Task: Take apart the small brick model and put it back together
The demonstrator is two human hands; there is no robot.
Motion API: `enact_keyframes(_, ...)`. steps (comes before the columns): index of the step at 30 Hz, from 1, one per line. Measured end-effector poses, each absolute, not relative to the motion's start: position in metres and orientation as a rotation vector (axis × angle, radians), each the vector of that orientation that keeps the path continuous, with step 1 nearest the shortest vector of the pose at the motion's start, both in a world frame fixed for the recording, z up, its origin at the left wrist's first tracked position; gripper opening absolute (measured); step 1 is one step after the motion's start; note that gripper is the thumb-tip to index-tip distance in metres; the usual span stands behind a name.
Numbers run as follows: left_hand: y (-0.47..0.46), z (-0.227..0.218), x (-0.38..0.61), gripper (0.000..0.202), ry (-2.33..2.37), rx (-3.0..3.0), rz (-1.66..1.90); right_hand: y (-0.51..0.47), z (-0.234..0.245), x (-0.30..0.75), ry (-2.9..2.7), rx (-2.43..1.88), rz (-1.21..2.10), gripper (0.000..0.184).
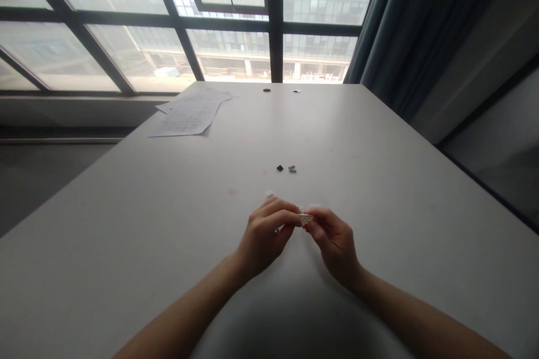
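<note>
Between my two hands, just above the white table, is a small off-white piece (305,217) with a studded or ridged face, perhaps a building-block part; it is too small to name surely. My left hand (266,230) is closed, pinching the piece's left side with thumb and fingers. From the right, my right hand (334,238) pinches its other end, also closed. A bit of red shows under the fingertips. Beyond my left hand lies a small white piece (270,194), partly hidden by the knuckles. Another pale piece (314,206) shows faintly behind my right fingers.
Farther out on the white table (126,224) lie small black pieces (280,168) and small grey pieces (292,169). Printed sheets of paper (189,115) rest at the far left edge. Two round cable holes sit near the window (236,56); a dark curtain (387,33) hangs at right.
</note>
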State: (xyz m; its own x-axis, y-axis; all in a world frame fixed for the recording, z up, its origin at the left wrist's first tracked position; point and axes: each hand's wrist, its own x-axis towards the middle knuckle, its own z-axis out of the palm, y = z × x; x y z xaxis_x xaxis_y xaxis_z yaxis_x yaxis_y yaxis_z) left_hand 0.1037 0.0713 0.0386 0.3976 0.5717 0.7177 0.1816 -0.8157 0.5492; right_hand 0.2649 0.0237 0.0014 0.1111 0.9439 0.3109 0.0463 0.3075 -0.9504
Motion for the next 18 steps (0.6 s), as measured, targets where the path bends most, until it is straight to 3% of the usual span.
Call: enact_keyframes(18, 0.0725, 0.0390, 0.1012, 0.013, 0.626, 2.350, 1.457, 0.0222, -0.0004, 0.2677, -1.435, -0.999, 0.575, 0.013)
